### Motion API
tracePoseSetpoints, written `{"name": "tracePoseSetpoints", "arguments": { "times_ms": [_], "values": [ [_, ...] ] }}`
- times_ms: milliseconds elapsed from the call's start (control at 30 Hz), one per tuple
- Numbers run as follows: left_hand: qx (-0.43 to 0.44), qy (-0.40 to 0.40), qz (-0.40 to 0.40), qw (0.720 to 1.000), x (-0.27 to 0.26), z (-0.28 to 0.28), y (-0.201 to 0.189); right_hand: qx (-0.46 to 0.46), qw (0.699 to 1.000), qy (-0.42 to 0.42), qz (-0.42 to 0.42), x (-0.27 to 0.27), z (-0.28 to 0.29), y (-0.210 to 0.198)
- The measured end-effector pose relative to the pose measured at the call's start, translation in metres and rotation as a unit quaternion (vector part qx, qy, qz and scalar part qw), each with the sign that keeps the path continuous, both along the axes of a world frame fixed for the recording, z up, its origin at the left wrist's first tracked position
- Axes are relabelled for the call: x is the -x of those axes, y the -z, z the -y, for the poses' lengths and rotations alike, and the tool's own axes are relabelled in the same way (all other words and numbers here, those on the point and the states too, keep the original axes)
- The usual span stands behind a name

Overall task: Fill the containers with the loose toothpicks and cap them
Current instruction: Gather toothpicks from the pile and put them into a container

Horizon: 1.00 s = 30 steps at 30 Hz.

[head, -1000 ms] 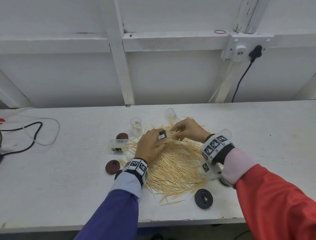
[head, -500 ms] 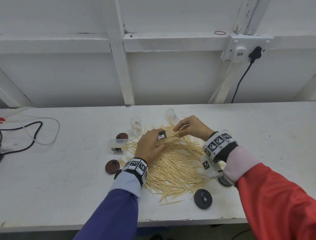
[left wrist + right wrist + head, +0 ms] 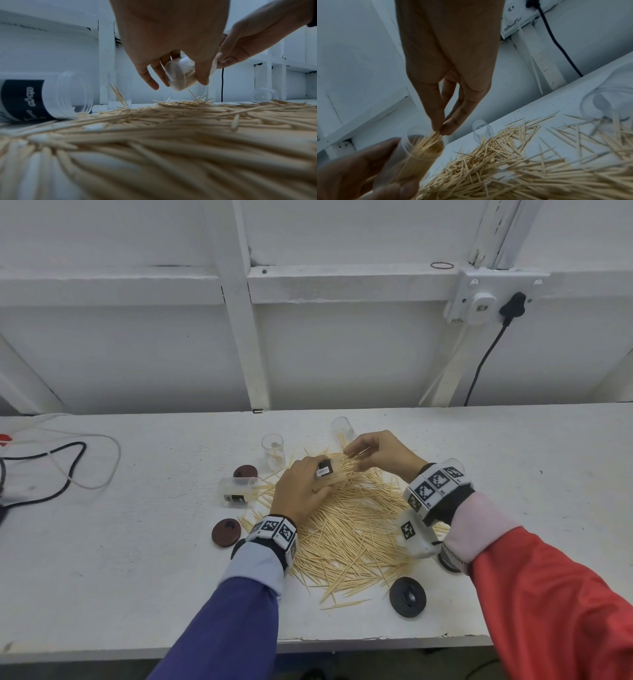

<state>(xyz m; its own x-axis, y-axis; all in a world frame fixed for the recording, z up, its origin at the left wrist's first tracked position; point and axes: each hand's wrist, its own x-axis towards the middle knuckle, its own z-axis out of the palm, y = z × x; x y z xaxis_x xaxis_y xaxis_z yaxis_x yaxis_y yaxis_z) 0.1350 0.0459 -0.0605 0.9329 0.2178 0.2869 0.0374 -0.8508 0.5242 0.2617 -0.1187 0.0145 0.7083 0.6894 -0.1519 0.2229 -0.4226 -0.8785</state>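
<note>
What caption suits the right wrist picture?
Right hand pinches toothpicks into the container the left hand holds.

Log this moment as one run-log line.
left hand: holds container tilted | right hand: pinches toothpicks at its mouth | container: nearly full, uncapped | pile: loose on table

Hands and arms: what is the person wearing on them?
The left hand is bare; its arm has a blue-purple sleeve with a pale cuff. The right hand is bare too, with a red sleeve and pinkish cuff. Both wrists wear white bands with black square-patterned markers.
</note>
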Motion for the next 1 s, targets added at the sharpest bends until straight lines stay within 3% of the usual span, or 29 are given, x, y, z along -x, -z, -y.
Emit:
{"name": "tracePoseSetpoints", "arguments": {
  "times_ms": [367,567,667,800,1000],
  "values": [
    [0.001,-0.005,-0.007,1.0,0.0,0.0,0.001,-0.024,0.987,0.119,0.107,0.019,-0.012,0.02],
    [0.0,-0.014,-0.005,1.0,-0.001,-0.001,0.002,-0.028,0.984,0.116,0.129,0.031,-0.019,0.023],
    [0.004,-0.027,0.003,1.0,-0.002,-0.002,0.004,-0.041,0.988,0.077,0.124,0.035,-0.017,0.023],
    [-0.005,-0.033,0.012,0.999,-0.002,-0.003,0.005,-0.059,0.986,0.097,0.119,0.036,-0.012,0.019],
    [-0.005,-0.05,0.015,0.999,-0.003,-0.003,0.004,-0.015,0.995,0.095,0.033,0.037,-0.008,0.02]
  ]
}}
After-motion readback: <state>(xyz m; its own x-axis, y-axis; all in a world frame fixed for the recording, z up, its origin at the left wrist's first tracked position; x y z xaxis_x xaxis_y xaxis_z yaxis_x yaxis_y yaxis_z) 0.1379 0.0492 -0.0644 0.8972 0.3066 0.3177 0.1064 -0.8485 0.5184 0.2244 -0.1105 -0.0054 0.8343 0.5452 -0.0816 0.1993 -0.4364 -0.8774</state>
